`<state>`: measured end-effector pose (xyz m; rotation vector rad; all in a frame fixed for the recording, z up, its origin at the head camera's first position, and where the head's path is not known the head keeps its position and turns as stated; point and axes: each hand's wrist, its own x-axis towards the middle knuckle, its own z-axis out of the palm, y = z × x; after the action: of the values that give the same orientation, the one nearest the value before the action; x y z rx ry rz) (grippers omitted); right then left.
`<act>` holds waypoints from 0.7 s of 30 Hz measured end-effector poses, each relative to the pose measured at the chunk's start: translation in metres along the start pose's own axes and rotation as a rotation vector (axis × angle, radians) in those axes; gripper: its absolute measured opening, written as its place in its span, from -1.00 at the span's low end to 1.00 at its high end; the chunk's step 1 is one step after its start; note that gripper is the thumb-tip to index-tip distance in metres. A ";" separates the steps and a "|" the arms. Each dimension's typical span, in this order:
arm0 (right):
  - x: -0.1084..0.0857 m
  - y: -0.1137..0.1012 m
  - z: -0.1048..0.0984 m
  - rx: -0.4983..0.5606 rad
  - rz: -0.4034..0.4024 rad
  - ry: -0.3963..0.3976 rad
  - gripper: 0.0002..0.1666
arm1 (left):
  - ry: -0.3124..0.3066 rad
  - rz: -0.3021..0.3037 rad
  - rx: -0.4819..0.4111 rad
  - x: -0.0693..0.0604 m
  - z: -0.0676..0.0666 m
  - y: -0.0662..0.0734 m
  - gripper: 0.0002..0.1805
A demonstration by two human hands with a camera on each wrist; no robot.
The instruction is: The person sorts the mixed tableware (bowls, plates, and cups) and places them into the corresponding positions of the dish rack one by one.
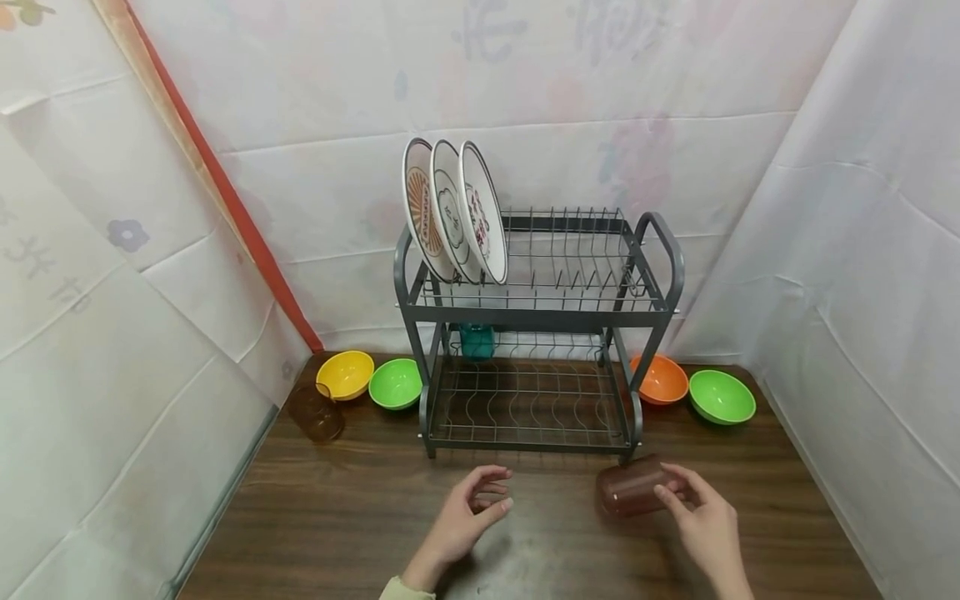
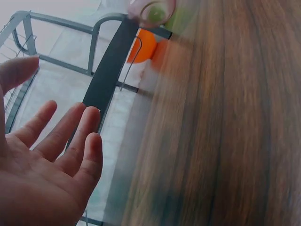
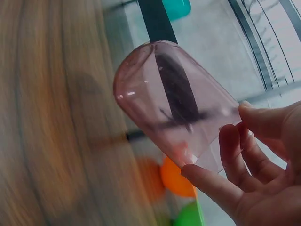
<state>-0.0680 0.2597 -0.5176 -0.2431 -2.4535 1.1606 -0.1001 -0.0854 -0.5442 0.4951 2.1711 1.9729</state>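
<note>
Left hand [image 1: 461, 518] empty, half-open before the dish rack [image 1: 540, 317]; right hand [image 1: 703, 523] pinches the pink cup [image 1: 632, 490] by its mouth end near the rack's right front foot [image 1: 626, 458], where a firm pinch should prevent knocks.

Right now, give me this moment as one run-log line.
right hand: holds pink cup by open end, tilted | left hand: holds nothing | dish rack: three plates on upper tier
</note>
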 end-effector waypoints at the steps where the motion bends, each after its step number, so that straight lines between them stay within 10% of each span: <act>1: -0.002 -0.002 0.004 0.024 0.005 -0.019 -0.63 | -0.013 0.005 0.006 0.000 0.002 0.000 -0.55; 6: -0.014 -0.013 0.023 0.254 0.068 -0.132 -0.58 | -0.073 0.028 0.041 0.000 0.010 -0.001 -0.40; 13: -0.030 -0.035 0.052 0.780 0.384 -0.314 -0.46 | -0.105 0.072 0.039 0.001 0.018 0.003 -0.25; 21: -0.044 -0.049 0.079 1.030 0.611 -0.370 -0.40 | -0.108 0.106 -0.020 0.004 0.023 0.008 -0.16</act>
<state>-0.0623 0.1595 -0.5374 -0.4928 -1.7125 2.7366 -0.0948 -0.0624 -0.5386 0.7099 2.0987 1.9685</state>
